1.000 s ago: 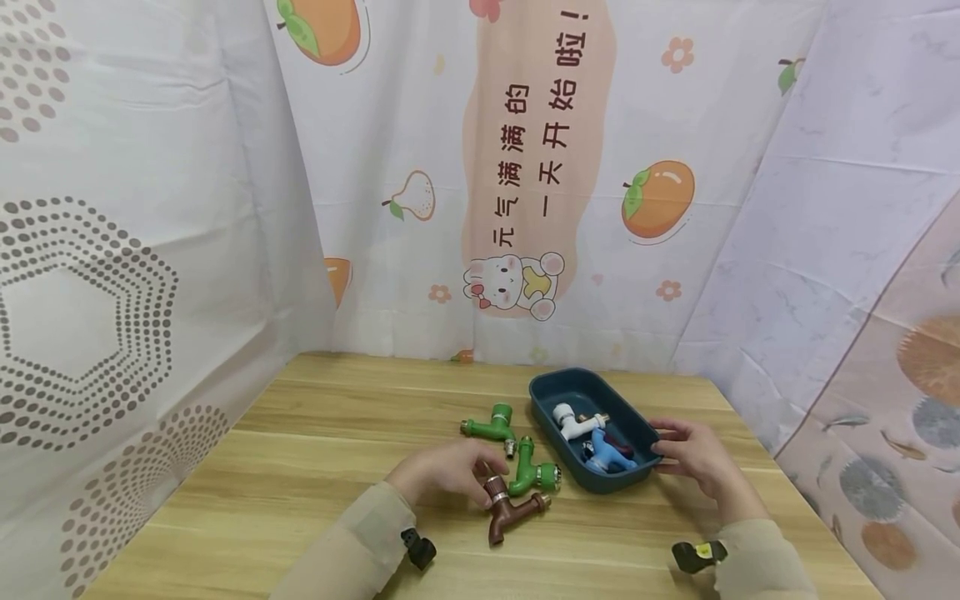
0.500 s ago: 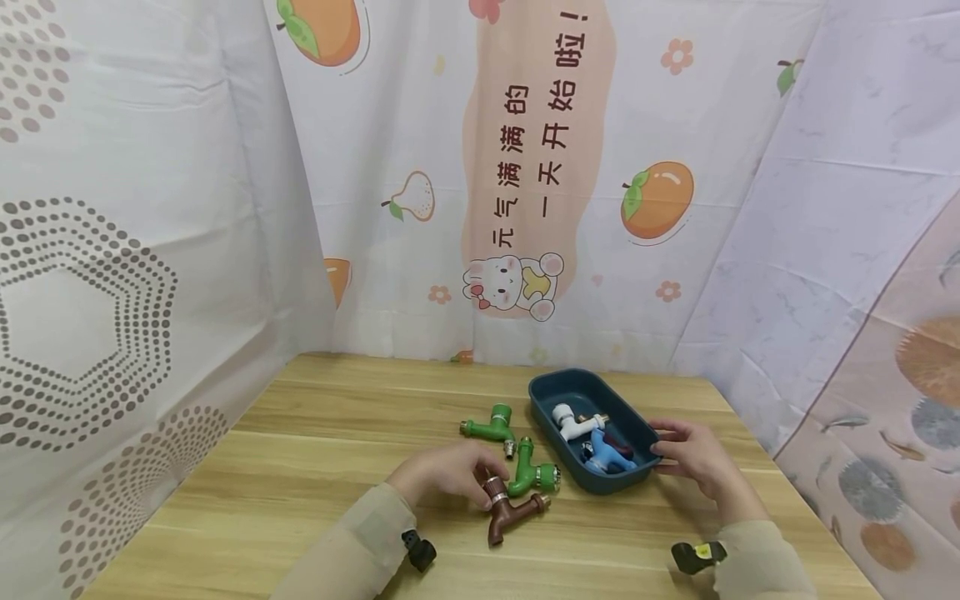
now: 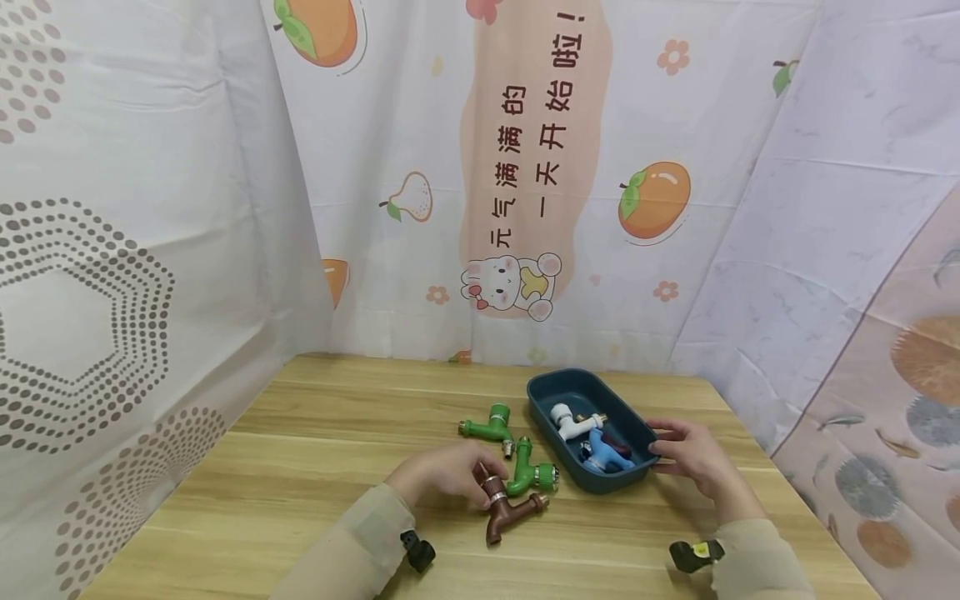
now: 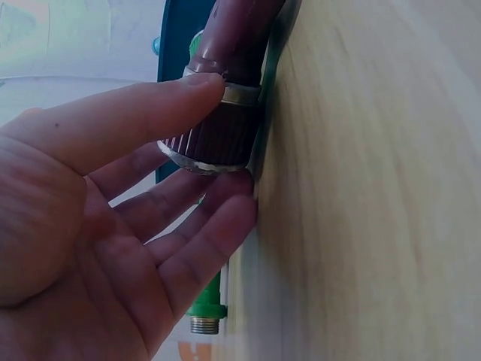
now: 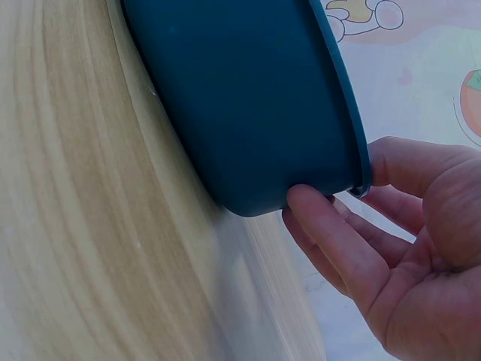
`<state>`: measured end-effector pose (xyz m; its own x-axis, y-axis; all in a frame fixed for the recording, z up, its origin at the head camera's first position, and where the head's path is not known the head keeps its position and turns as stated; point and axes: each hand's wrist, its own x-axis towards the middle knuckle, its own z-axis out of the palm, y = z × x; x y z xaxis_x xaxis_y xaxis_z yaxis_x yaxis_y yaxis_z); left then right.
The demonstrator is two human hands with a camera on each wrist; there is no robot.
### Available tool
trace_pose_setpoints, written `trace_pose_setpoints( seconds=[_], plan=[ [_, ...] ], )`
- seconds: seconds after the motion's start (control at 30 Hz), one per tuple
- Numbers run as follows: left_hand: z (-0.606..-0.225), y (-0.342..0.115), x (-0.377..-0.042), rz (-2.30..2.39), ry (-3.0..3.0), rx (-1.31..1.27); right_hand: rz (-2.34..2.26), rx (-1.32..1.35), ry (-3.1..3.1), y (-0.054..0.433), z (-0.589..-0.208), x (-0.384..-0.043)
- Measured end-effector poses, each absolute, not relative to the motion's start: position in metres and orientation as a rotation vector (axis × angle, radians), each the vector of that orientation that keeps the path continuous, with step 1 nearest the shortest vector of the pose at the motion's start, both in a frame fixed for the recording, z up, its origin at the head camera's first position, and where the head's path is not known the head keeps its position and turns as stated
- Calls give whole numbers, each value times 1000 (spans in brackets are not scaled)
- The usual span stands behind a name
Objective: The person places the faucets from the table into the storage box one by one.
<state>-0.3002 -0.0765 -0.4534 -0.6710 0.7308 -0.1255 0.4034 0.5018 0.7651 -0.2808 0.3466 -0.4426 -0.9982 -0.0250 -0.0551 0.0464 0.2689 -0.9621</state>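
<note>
My left hand (image 3: 453, 473) holds a brown faucet (image 3: 510, 515) by its ribbed knob, low over the table. In the left wrist view the thumb lies across the metal collar of the brown faucet (image 4: 233, 37), with the fingers round the far side of the knob. Two green faucets, an upper one (image 3: 491, 427) and a lower one (image 3: 528, 475), lie just beyond this hand. My right hand (image 3: 693, 454) grips the near right corner of a dark blue tub (image 3: 645, 467). In the right wrist view its fingers (image 5: 331, 229) press the outer wall, with the thumb at the rim.
Inside the tub lie a white faucet (image 3: 573, 423) and a blue faucet (image 3: 606, 454), with a dark red piece partly hidden behind them. The wooden table (image 3: 337, 417) ends at a printed curtain (image 3: 420, 275), and curtains also hang at both sides.
</note>
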Motion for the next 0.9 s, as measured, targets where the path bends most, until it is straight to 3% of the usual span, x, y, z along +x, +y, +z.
trace_pose_setpoints(
  seconds=[0.9],
  plan=[
    [-455, -78, -303, 1013, 2347, 946, -1850, 20, 2458, 346, -442, -281]
  ],
)
